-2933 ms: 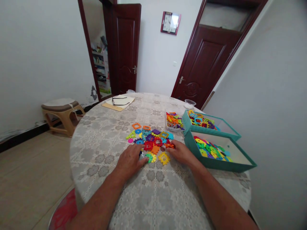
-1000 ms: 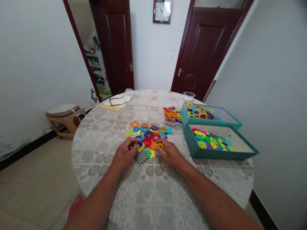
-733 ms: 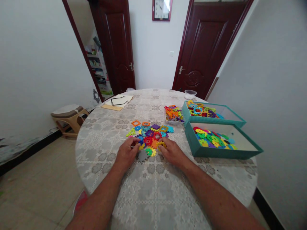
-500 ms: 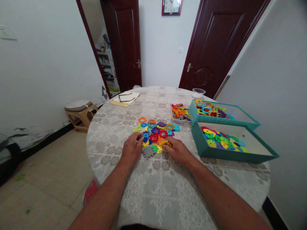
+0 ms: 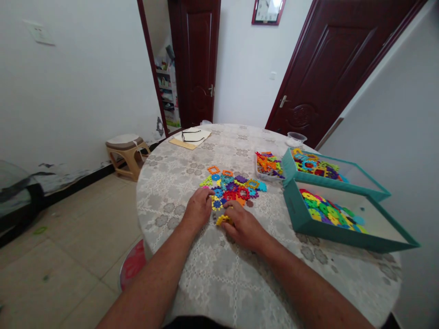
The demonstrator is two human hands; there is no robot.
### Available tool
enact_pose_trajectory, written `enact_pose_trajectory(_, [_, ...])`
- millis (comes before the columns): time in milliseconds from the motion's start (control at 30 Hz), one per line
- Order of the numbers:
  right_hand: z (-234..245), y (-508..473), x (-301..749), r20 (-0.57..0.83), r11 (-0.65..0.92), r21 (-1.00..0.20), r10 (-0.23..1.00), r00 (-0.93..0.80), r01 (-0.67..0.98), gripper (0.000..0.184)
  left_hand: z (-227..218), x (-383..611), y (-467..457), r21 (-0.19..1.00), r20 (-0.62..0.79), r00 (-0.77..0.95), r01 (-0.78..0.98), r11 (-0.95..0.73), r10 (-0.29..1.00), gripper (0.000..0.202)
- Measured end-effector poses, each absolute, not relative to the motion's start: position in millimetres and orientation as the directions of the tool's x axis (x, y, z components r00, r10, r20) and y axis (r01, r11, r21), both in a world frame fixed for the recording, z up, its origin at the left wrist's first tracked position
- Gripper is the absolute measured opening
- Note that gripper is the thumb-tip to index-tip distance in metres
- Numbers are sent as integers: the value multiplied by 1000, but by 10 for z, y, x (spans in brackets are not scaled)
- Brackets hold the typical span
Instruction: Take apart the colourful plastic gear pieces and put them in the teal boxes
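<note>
From where I stand, the person's left hand (image 5: 198, 209) rests on the round, lace-covered desk (image 5: 171, 208), its fingers loosely curved at the near edge of a loose pile of interlocking plastic pieces (image 5: 233, 185) in red, blue, purple, orange and yellow. It holds nothing that I can see. The right hand (image 5: 243, 227) lies just beside it, fingers over a small cluster of yellow plastic pieces (image 5: 223, 220); I can't tell whether it is gripping them or only pressing on them.

Further right, a clear plastic tray (image 5: 257, 170) holds a heap of mostly orange pieces, with some yellow and green among them. Next to it are two teal boxes. The farther teal box (image 5: 329, 179) holds mixed red, yellow, blue and purple pieces. The nearer teal box (image 5: 343, 240) has green, yellow, blue and purple pieces banked toward one end, leaving its white floor showing at the other. A clear plastic bowl (image 5: 295, 139) sits beyond them, near the desk's far edge.
</note>
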State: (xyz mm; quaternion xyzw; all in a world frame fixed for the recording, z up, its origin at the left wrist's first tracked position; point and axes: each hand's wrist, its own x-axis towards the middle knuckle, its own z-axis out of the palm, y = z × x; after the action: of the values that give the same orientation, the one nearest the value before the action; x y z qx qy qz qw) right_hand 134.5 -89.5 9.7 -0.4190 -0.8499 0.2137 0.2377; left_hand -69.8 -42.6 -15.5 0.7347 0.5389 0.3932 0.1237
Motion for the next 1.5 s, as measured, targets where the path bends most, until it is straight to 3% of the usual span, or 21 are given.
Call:
enact_pose_trajectory(200, [130, -948, 1393, 307, 514, -686, 846, -435, 515, 35, -156, -688, -418, 617, 452, 107, 679, -397, 886, 28])
enact_pose_trajectory(333, [199, -961, 1503, 217, 475, -699, 853, -474, 535, 7, -136, -676, -428, 617, 414, 117, 693, -373, 903, 25])
enact_pose_trajectory(567, [381, -635, 1733, 225, 329, -695, 944, -242, 640, 10, -159, -657, -423, 607, 381, 158, 700, -375, 911, 23])
enact_pose_trajectory(667, [377, -429, 1669, 238, 367, -664, 930, -281, 651, 12, -191, -644, -426, 585, 372, 170, 720, -373, 913, 21])
enact_pose_trajectory(900, [222, -224, 1402, 200, 412, -461, 911, -360, 786, 6, -152, -612, -493, 484, 362, 242, 777, -403, 900, 16])
enact_pose_trajectory(1100, [221, -372, 1406, 241, 398, -538, 917, -317, 743, 5, -137, -598, -507, 474, 376, 245, 778, -413, 894, 12])
enact_pose_trajectory(1300, [458, -344, 1764, 230, 255, -628, 963, -138, 735, 32, -184, -593, -480, 484, 378, 235, 775, -407, 896, 12])
enact_pose_trajectory(1500, [904, 159, 2239, 164, -7, -575, 979, 123, 818, 28, -180, -605, -458, 491, 367, 235, 772, -403, 900, 12])
